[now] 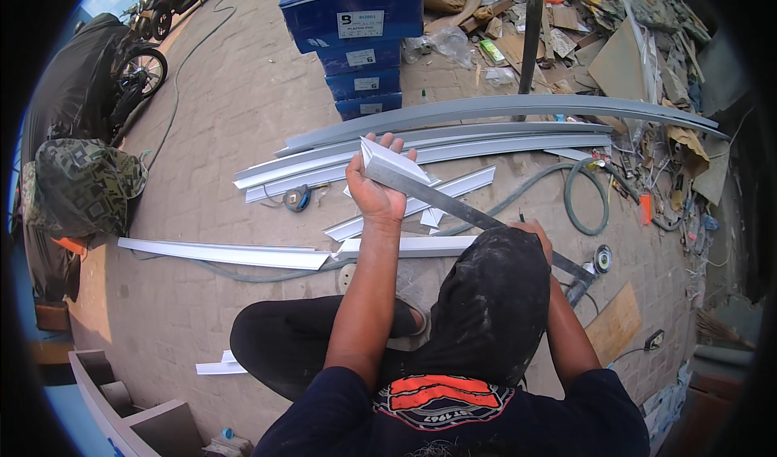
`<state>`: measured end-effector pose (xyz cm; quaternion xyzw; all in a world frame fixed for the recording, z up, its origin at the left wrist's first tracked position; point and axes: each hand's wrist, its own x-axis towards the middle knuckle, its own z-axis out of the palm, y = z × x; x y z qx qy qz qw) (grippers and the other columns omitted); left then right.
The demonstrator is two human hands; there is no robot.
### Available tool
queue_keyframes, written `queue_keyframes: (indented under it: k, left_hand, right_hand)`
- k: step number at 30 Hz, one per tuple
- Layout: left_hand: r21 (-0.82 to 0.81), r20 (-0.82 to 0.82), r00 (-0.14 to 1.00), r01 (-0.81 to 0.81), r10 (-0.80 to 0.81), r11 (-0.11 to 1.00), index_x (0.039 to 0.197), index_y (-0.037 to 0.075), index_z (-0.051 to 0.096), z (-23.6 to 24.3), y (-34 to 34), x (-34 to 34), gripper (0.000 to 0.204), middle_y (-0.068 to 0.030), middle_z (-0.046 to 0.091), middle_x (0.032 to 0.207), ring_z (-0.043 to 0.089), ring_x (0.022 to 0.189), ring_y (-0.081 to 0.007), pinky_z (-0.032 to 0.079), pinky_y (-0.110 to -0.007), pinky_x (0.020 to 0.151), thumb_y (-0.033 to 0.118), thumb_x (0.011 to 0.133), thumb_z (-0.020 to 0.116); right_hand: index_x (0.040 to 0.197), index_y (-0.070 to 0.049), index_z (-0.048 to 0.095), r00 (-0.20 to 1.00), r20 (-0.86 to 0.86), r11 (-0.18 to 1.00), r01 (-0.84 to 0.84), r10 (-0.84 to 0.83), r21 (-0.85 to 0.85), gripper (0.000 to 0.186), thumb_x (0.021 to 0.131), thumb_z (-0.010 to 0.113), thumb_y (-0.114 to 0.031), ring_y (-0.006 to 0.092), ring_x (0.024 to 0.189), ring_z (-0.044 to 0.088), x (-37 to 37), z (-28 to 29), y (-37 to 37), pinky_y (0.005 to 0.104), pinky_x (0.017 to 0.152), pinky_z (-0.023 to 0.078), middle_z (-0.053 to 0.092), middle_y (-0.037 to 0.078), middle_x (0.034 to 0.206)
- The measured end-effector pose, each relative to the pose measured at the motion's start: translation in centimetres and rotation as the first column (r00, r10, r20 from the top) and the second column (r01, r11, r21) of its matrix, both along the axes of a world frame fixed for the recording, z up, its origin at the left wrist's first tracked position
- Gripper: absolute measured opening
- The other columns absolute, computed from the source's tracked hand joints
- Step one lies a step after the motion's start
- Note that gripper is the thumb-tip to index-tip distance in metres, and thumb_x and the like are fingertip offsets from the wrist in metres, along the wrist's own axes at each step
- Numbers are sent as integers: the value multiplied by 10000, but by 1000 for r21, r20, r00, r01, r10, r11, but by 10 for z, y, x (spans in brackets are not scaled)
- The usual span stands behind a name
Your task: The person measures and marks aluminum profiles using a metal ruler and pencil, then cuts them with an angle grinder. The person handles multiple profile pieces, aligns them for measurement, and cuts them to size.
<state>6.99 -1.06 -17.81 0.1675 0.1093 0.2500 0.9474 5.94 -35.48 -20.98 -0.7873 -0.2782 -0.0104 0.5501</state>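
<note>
A long grey trim strip (453, 204) with a white inner face slants across in front of me, its angled end up at the left. My left hand (379, 188) cups that end from below, palm up, with fingertips showing beyond it. Over my raised knee, which hides part of the strip, my right hand (536, 237) is closed near the strip's middle. A thin dark pencil-like stick (522, 217) pokes out by its fingers; the knee covers the rest of the grip. The strip's lower end reaches an angle grinder (600, 261) on the paving.
Long grey and white trim lengths (453, 137) lie ahead, with a blue tape measure (298, 199) beside them. Blue boxes (352, 12) are stacked beyond. A hose (571, 194) coils at right, near scrap and rubble (583, 44). Covered motorbikes (77, 85) stand left.
</note>
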Motion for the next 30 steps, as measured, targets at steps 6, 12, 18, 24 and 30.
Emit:
queue_keyframes:
  k: [6, 12, 18, 24, 30]
  left_hand:
    - [15, -78, 996, -47, 48, 999, 1644, -12, 362, -14, 5, 6, 666, -246, 370, 1669, 427, 1520, -427, 379, -672, 1244, 359, 1101, 462]
    - [-118, -65, 997, -45, 37, 992, 1635, -9, 367, -18, 9, 7, 620, -258, 404, 1655, 446, 1500, -411, 409, -635, 1243, 384, 1157, 406]
    - [-162, -96, 994, 35, -51, 986, 1461, 27, 541, -28, 20, 4, 520, -193, 670, 1313, 673, 1118, -343, 607, -531, 956, 450, 1182, 419]
    - [-182, -49, 886, 445, -460, 877, 1382, 60, 592, -18, 18, -2, 571, -137, 678, 1047, 600, 747, -212, 539, -295, 533, 564, 1165, 435]
    - [-193, 183, 783, 622, -595, 759, 1587, -36, 434, 11, -7, -7, 862, -208, 665, 1112, 572, 778, -229, 469, -278, 501, 662, 1091, 538]
  right_hand:
    - [1156, -19, 773, 974, 220, 964, 104, -49, -246, 276, 937, 807, -184, 320, 998, 733, 6, 7, -2, 420, 903, 575, 771, 168, 1090]
    - [1158, -18, 772, 927, 240, 943, 318, -287, -101, 331, 906, 833, -224, 342, 957, 716, 2, 13, -1, 414, 890, 570, 755, 162, 1035]
    - [1160, -23, 767, 893, 411, 970, 232, -184, -69, 334, 902, 833, -226, 332, 955, 712, 6, 16, -2, 418, 871, 572, 761, 144, 1040]
    - [1160, -39, 760, 936, 241, 952, 288, -258, -100, 368, 872, 862, -245, 334, 980, 718, 7, 21, -7, 409, 883, 575, 744, 146, 1073]
    - [1189, -30, 739, 933, 214, 941, 319, -291, -110, 392, 864, 895, -183, 334, 980, 718, 7, 29, -15, 402, 878, 580, 719, 160, 1110]
